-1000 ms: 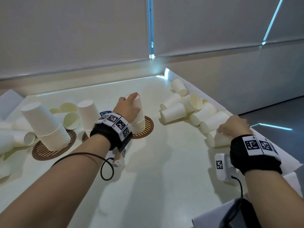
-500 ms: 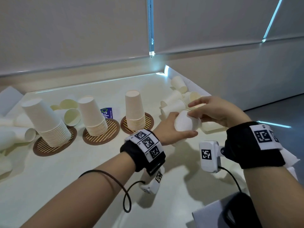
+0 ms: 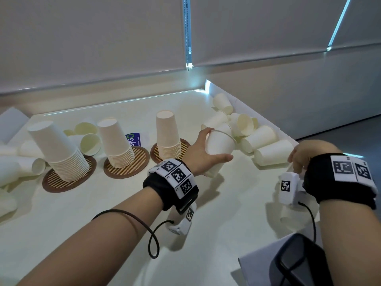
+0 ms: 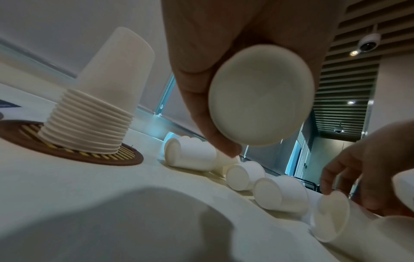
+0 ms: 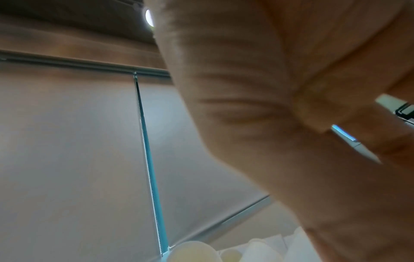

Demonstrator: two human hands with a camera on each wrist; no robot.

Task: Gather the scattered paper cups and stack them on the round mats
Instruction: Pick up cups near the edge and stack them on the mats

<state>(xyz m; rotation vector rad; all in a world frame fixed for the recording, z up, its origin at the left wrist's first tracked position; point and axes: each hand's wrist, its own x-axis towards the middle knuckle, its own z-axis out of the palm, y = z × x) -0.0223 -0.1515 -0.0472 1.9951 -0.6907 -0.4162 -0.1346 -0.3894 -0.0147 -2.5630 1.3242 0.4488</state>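
Note:
My left hand (image 3: 216, 144) grips a single white paper cup (image 3: 219, 150), mouth up and tilted, above the table just right of the right-hand stack (image 3: 167, 137). In the left wrist view the held cup's base (image 4: 260, 95) faces the camera, thumb and fingers around its wall. Three upside-down cup stacks stand on round brown striped mats (image 3: 69, 178); the middle stack (image 3: 116, 141) is straight and the left one (image 3: 59, 149) leans. My right hand (image 3: 293, 162) curls over a lying cup (image 4: 331, 218) in the pile (image 3: 259, 137) by the right edge.
More loose cups (image 3: 88, 139) lie behind and left of the stacks. A blue-and-white label (image 3: 134, 139) lies between the middle and right mats. The table's right edge (image 3: 286, 134) runs just beyond the pile. A dark device on paper (image 3: 299, 261) sits at front right.
Both hands met at mid-table half a second ago with one cup between them. Now my left hand alone holds it, turned mouth up, and my right hand has gone back to the pile.

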